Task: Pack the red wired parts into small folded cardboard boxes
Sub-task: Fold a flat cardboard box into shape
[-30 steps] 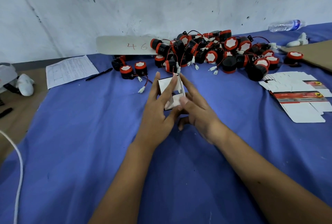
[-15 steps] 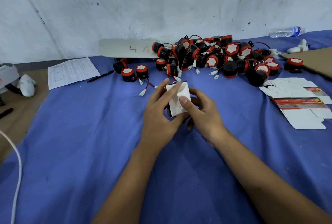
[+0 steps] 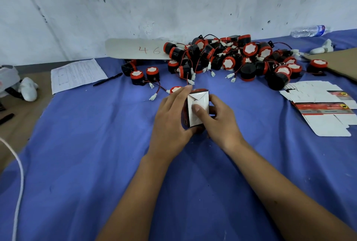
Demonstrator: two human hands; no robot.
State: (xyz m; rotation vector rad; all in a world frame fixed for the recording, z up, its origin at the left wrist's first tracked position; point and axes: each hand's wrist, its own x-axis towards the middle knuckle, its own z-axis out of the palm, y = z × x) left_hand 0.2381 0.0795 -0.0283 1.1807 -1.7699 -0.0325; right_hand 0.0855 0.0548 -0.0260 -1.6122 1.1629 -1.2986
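Left hand [image 3: 172, 119] and right hand [image 3: 218, 123] gripping a small white folded cardboard box [image 3: 198, 108], pile of red-and-black wired parts [image 3: 231, 59] beyond, flat white carton blanks [image 3: 324, 109] right of the right hand.

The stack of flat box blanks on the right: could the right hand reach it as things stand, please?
Probably yes, once free: the blue cloth between the right hand and the stack of flat box blanks lies bare, but that hand grips the small box.
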